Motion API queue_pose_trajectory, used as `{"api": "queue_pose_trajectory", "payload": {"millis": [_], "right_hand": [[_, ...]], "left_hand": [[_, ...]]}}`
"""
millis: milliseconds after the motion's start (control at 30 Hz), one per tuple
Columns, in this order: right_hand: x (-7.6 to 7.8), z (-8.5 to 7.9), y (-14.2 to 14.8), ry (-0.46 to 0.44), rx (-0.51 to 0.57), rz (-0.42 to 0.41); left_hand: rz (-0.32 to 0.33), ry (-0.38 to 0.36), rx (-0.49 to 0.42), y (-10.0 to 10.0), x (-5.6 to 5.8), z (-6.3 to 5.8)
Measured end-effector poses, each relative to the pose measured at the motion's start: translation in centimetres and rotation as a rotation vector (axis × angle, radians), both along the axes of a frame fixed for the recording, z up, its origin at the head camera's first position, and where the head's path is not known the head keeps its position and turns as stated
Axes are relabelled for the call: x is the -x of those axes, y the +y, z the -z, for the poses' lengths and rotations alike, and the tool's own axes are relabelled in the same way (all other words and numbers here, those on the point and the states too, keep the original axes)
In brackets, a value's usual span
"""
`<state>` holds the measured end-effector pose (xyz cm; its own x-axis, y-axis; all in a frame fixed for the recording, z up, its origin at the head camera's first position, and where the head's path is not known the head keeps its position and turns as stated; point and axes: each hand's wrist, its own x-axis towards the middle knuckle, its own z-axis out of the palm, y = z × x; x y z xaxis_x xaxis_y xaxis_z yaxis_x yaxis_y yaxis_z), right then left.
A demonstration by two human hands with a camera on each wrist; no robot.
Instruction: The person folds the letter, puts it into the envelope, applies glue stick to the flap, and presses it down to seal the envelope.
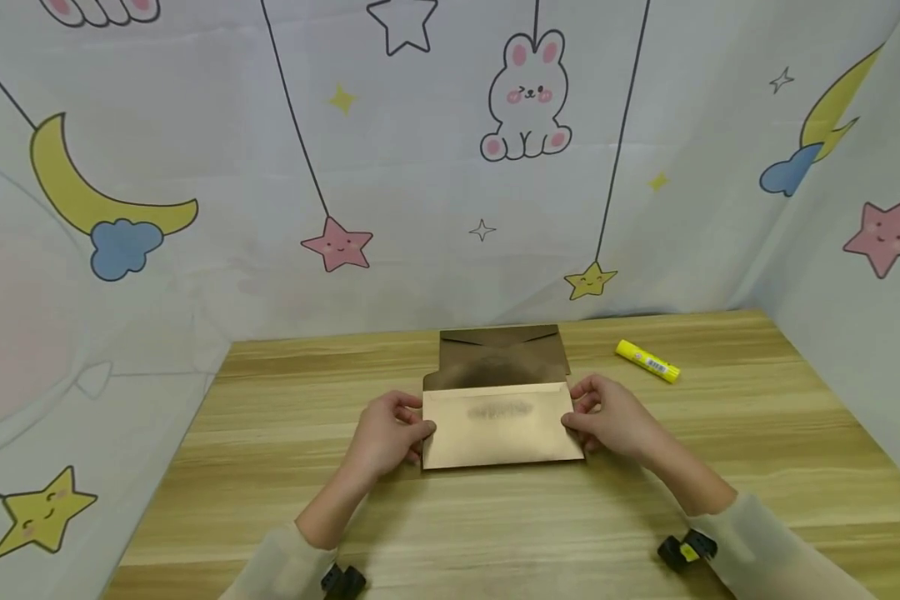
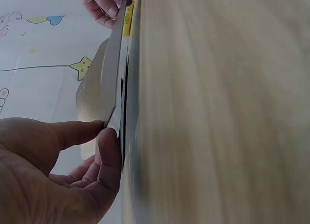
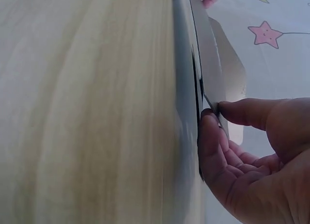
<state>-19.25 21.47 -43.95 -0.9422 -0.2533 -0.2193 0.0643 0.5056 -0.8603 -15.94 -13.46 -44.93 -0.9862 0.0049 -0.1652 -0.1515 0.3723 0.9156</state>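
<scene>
Envelope (image 1: 501, 425) mid-table (image 1: 285, 433), flap open toward the curtain (image 1: 420, 167). Left hand (image 1: 387, 435) pinches its left edge, thumb over fingers; right hand (image 1: 607, 415) pinches the right edge likewise. Glue stick (image 1: 647, 361) lies well apart, right.

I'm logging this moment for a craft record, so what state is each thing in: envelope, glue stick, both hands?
Envelope: flap open and standing up behind, body lifted slightly at its near edge, held at both ends.
Glue stick: lying on its side on the table, untouched; cap state unclear.
Left hand: pinches the envelope's left end.
Right hand: pinches the envelope's right end.
</scene>
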Motion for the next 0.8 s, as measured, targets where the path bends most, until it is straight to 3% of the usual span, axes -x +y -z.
{"api": "queue_pose_trajectory", "payload": {"millis": [233,400,567,800], "right_hand": [[-0.15,0.40,0.09,0.036,-0.099,-0.020],[0.05,0.68,0.26,0.070,-0.159,-0.045],[0.19,0.52,0.36,0.092,-0.223,-0.067],[0.30,0.29,0.34,0.091,-0.272,-0.081]], "left_hand": [[0.096,0.002,0.149,0.24,0.17,0.00],[0.124,0.043,0.267,0.33,0.44,0.04],[0.158,0.068,0.336,0.44,0.49,0.01],[0.181,0.049,0.395,0.65,0.26,-0.26]]}}
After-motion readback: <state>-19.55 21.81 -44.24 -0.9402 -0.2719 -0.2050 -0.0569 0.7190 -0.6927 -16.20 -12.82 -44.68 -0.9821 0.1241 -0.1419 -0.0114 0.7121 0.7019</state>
